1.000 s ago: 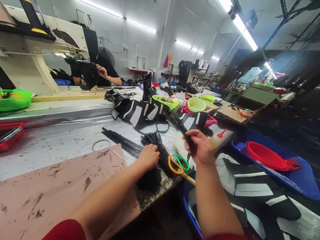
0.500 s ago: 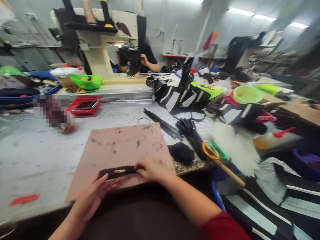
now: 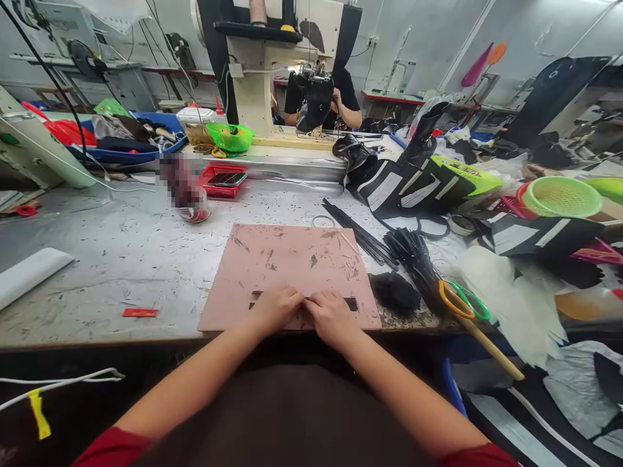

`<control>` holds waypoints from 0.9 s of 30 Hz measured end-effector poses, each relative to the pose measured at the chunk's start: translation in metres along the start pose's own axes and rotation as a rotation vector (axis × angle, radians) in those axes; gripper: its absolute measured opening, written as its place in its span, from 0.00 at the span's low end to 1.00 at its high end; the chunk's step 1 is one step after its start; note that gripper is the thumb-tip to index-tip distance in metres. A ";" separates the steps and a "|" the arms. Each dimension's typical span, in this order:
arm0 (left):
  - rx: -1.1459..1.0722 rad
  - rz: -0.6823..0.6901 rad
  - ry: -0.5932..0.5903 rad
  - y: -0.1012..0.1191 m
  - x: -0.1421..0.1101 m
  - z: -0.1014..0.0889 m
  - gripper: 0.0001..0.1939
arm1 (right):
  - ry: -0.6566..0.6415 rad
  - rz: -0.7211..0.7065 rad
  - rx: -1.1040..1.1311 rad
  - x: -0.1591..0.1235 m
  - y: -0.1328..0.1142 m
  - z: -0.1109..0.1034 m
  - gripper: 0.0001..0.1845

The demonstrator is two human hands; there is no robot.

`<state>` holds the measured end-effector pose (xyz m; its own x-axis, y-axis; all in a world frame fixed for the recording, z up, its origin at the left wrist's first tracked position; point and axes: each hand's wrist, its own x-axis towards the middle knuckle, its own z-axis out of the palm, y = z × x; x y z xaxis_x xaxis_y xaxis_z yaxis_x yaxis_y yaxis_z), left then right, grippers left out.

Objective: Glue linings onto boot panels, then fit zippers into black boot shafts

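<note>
A dark strip (image 3: 350, 303) of leather or fabric lies along the near edge of a scuffed pink board (image 3: 302, 259). Bent over its middle, the fingers of my left hand (image 3: 276, 308) are closed on it. My right hand (image 3: 332, 314) pinches it just beside the left, the fingertips of both nearly meeting. The strip's ends show on either side, and its middle is hidden under my fingers. Right of the board are a bunched black cloth (image 3: 395, 292), a bundle of black strips (image 3: 411, 259) and several loose flat black strips (image 3: 357, 233).
Scissors with orange and green handles (image 3: 457, 301) lie at the right edge by a wooden stick (image 3: 496, 350). Black pieces with white patches (image 3: 403, 188) are piled behind. At left are a red object (image 3: 140, 312) and a red basket (image 3: 224, 181). Someone works at a sewing machine (image 3: 311, 84) opposite.
My left hand has come up from the strip's left end to its middle, next to my right hand. The strip now lies on the board. The view has swung left.
</note>
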<state>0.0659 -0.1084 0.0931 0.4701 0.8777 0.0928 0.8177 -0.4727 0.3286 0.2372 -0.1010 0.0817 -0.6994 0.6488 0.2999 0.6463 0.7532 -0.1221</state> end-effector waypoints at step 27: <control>-0.436 -0.675 0.035 -0.047 -0.062 -0.031 0.10 | 0.156 0.063 0.068 -0.020 -0.012 0.020 0.20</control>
<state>-0.0120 -0.1383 0.1013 -0.0961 0.9685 -0.2296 0.7146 0.2277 0.6614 0.2370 -0.1209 0.0585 -0.5989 0.6740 0.4325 0.6616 0.7207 -0.2070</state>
